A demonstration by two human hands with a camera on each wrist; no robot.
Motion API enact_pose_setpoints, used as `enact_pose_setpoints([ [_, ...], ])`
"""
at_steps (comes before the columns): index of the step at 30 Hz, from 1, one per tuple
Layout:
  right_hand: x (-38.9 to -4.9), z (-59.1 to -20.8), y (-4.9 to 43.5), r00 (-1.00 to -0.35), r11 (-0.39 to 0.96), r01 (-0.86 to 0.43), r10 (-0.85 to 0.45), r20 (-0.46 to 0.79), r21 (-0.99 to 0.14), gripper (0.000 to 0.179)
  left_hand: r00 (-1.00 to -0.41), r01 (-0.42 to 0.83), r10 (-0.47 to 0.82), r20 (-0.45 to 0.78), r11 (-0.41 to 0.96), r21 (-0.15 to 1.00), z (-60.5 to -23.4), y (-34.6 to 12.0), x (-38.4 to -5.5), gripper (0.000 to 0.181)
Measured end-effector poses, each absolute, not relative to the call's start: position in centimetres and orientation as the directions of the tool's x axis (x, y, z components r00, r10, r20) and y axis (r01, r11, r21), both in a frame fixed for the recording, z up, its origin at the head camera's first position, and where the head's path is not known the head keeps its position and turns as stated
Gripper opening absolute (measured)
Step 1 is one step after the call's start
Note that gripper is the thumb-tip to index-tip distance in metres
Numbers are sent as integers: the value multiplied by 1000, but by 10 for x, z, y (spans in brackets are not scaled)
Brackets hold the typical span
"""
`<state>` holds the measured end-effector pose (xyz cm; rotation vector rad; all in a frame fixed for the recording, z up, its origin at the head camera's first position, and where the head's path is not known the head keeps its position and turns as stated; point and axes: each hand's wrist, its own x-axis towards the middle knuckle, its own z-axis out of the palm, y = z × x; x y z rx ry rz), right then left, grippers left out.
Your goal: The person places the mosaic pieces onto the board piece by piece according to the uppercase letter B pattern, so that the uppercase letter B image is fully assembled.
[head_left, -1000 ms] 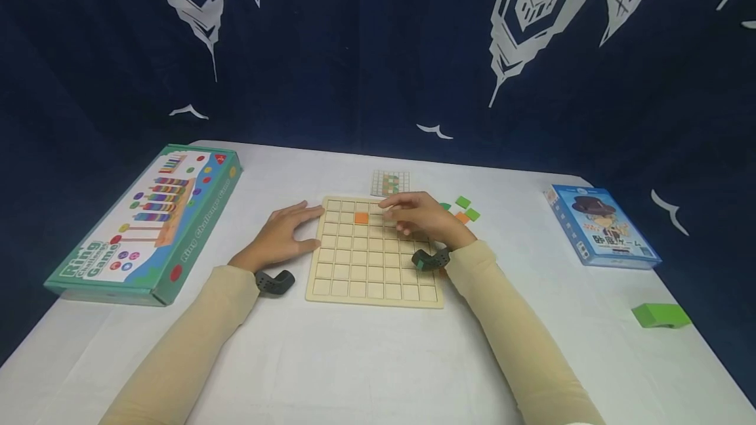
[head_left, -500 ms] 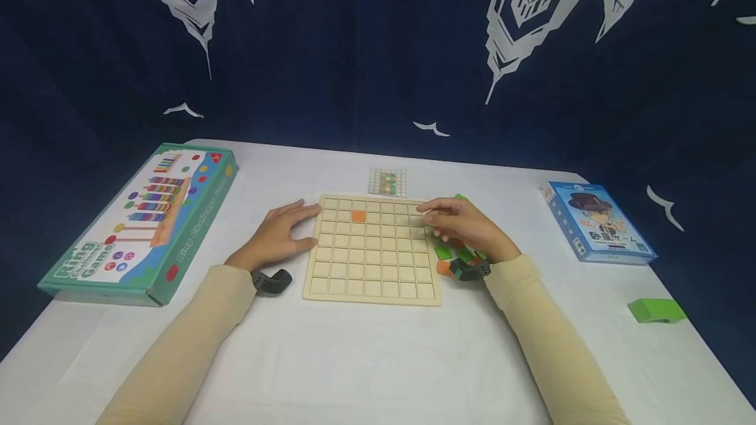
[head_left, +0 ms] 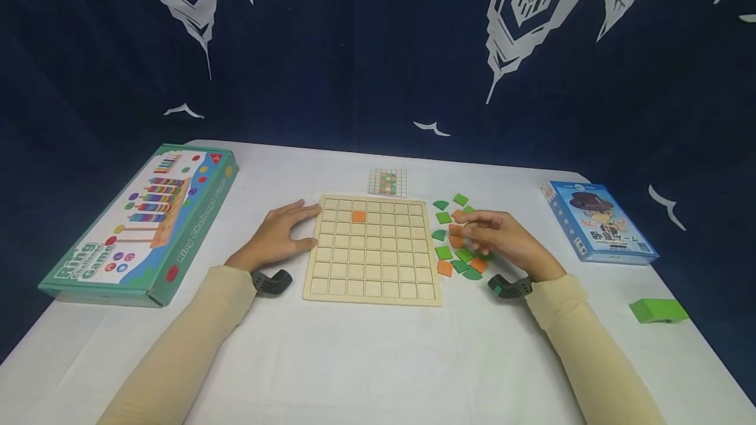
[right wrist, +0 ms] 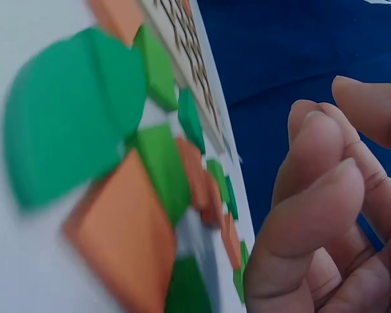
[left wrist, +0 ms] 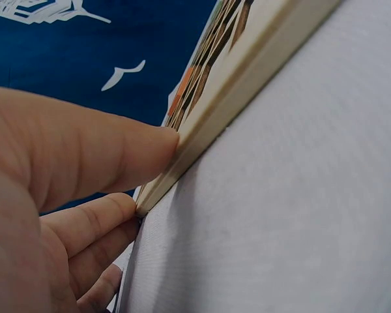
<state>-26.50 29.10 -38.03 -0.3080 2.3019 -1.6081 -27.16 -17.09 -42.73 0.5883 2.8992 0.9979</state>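
Note:
The wooden grid board lies flat on the table with one orange square tile in a cell near its top. At the board's left edge rests my left hand, thumb and fingers extended; the thumb touches the board's side in the left wrist view. My right hand hovers over loose tiles right of the board. Its fingers are half bent and hold nothing. Among these tiles are orange squares, light green squares and dark green rounded pieces. The hand hides some of them.
A small pattern card lies behind the board. On the left is a large Ring Challenge Game box. A blue game box sits at the right, with a green block near the table's right edge. A dark curtain hangs behind.
My right hand has moved from over the board to the right, above the loose tiles, uncovering more of them. My left hand stays at the board's edge.

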Motion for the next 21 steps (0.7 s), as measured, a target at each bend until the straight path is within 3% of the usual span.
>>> enact_pose_setpoints([
  [21,-243,-385,340,-938,346,30,-314,-145,-938,22,-926,354,364,104,736,576,-427,-171,-272,72],
])
